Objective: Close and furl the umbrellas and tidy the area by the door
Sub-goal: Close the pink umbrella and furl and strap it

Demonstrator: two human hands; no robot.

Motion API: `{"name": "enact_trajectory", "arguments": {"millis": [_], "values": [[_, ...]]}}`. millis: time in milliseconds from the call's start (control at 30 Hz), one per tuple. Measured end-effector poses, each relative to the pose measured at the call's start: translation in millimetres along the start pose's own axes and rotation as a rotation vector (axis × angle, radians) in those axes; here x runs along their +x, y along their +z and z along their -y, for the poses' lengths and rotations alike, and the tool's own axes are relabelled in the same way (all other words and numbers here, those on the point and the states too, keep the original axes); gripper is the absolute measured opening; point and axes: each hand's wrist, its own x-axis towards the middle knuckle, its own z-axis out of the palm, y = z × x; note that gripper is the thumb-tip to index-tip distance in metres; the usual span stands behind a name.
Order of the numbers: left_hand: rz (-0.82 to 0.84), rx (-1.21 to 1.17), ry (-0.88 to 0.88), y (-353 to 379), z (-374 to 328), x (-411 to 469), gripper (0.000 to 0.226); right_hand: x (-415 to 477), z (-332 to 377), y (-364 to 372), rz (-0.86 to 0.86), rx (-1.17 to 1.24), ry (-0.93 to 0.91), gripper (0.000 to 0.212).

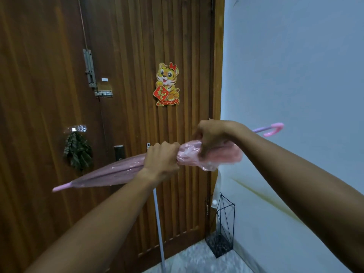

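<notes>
A closed pink translucent umbrella (110, 172) lies almost level in front of the wooden door, tip low at the left, pink hooked handle (273, 129) up at the right. My left hand (160, 160) is wrapped tight around the gathered canopy near its middle. My right hand (211, 137) pinches the loose bunched plastic at the canopy's open end, just to the right of the left hand. The shaft between the canopy and the handle is mostly hidden behind my right wrist.
A black wire umbrella stand (222, 227) sits on the floor in the corner between the door (128, 46) and the pale wall. A thin white pole (158, 223) leans upright against the door. A dark cloth (77, 150) hangs from a hook on the door.
</notes>
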Motion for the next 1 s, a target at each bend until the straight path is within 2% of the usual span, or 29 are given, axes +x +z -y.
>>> {"name": "enact_trajectory", "arguments": {"millis": [67, 133, 267, 333, 433, 567, 733, 867, 1000], "values": [[0.035, -0.033, -0.109, 1, -1, 0, 0.022, -1, 4, 7, -0.344, -0.171, 0.012, 0.047], [0.046, -0.079, -0.219, 3, -3, 0, 0.027, 1, 5, 15, -0.591, -0.197, -0.024, 0.047], [0.064, -0.208, -0.341, 9, -7, 3, 0.029, 6, 11, 31, -0.749, 0.012, -0.109, 0.044], [0.07, -0.238, -0.371, 8, -11, 6, 0.031, 9, 15, 39, -0.767, 0.029, -0.099, 0.046], [0.028, -0.244, -0.416, 7, -15, 8, 0.026, 14, 16, 50, -0.703, 0.097, -0.131, 0.048], [0.007, -0.258, -0.43, 4, -18, 12, 0.028, 17, 14, 60, -0.746, 0.29, -0.125, 0.033], [0.037, -0.333, -0.427, 2, -16, 13, 0.031, 17, 9, 61, -0.549, 0.594, -0.174, 0.018], [0.096, -0.436, -0.471, 4, -7, 11, 0.023, 9, 2, 61, -0.495, 0.699, -0.24, 0.02], [0.173, -0.585, -0.595, -6, 2, 16, 0.026, 0, -7, 68, -0.443, 0.894, -0.222, 0.023]]}}
